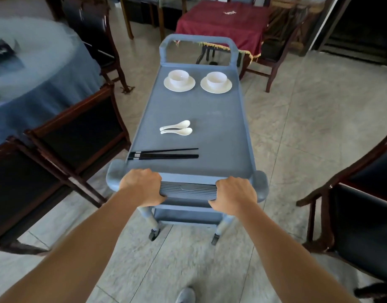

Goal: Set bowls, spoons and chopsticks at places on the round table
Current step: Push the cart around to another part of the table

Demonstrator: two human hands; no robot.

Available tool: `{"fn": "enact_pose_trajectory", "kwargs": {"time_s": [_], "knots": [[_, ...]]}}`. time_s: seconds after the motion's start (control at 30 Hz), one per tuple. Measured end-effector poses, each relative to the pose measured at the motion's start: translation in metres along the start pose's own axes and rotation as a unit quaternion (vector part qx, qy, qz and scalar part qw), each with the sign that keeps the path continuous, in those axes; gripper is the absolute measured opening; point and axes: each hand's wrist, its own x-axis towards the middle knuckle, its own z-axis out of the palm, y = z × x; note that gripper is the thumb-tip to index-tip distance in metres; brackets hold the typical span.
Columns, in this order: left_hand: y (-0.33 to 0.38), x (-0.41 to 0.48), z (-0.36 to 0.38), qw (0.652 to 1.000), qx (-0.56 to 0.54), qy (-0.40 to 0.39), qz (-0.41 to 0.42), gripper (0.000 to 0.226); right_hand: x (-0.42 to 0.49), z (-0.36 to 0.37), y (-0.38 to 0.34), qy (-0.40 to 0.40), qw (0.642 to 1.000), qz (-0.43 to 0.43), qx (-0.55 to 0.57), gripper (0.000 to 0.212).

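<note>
A blue-grey service cart stands in front of me on the tiled floor. At its far end two white bowls, one on the left and one on the right, each sit on a white saucer. Two white spoons lie side by side mid-tray. Black chopsticks lie crosswise near the front edge. My left hand and my right hand each grip the cart's near handle. The round table with a blue cloth is at the left.
Dark wooden chairs stand between the cart and the round table. Another chair is at the right. A square table with a red cloth lies beyond the cart. Dark items sit on the round table at the far left.
</note>
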Motion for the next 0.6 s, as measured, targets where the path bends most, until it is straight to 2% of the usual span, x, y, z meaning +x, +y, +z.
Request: {"fn": "enact_pose_trajectory", "kwargs": {"time_s": [0.6], "knots": [[0.057,0.259,-0.09,0.996,-0.033,-0.005,-0.078,0.042,0.235,-0.046,0.214,-0.009,0.996,-0.085,-0.012,0.029]]}}
